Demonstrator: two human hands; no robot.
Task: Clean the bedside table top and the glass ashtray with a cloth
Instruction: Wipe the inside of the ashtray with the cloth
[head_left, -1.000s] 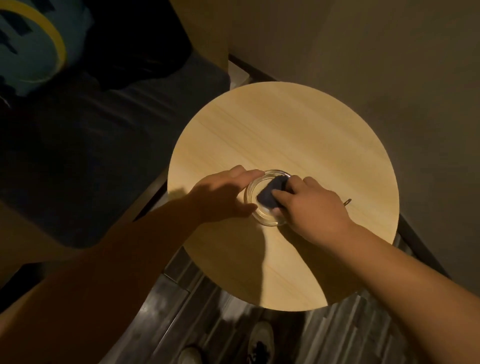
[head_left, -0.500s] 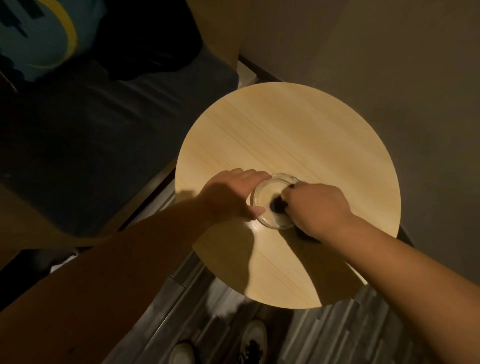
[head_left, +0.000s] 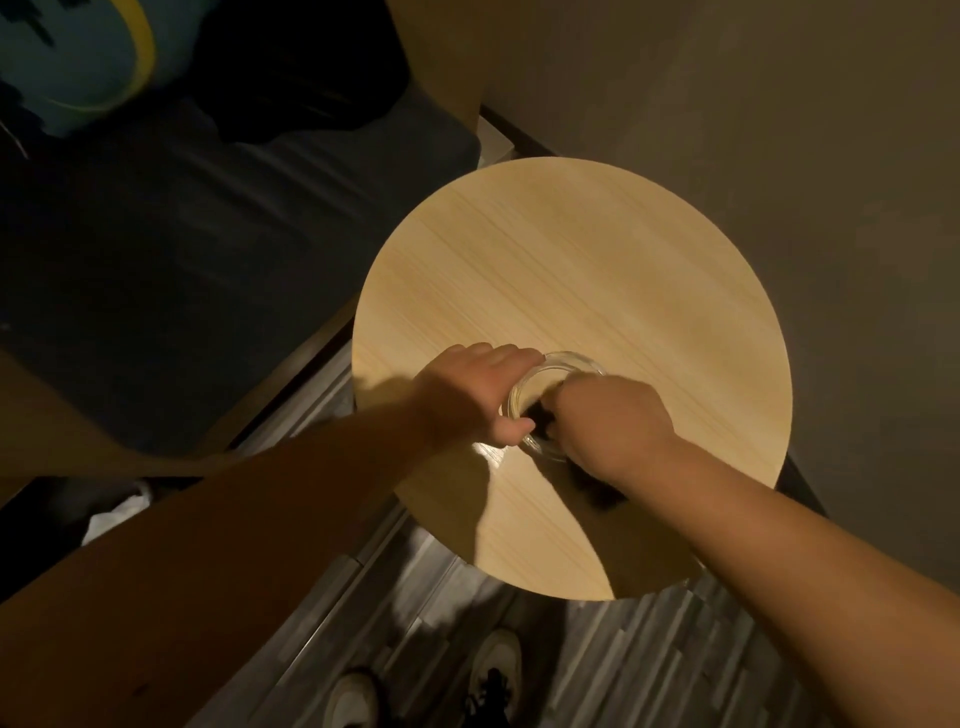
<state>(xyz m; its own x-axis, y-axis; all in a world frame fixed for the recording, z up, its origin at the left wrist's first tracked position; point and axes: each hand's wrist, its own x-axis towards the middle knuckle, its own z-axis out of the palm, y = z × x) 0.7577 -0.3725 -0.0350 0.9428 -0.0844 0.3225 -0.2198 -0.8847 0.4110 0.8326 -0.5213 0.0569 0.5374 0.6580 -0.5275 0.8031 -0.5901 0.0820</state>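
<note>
- Since 1 second ago, the dark cloth (head_left: 540, 415) has slid from the middle of the glass ashtray (head_left: 558, 402) to its near-left inner wall, and only a small dark patch of it shows now.
- Curled shut on the cloth, my right hand (head_left: 610, 428) has rolled knuckles-up over the bowl, pressing the cloth inside.
- Half open, my left hand (head_left: 475, 392) cups the ashtray's left rim, with the thumb on the near side and the fingers (head_left: 511, 358) on the far side.
- The ashtray stands on the near part of the round wooden table (head_left: 597, 260), not lifted.
- I judge the inside wipe is mid-circle, and the outer rim likely comes next.
- A dark bed (head_left: 182, 234) lies to the left, and my shoes (head_left: 426, 686) are on the floor below.
</note>
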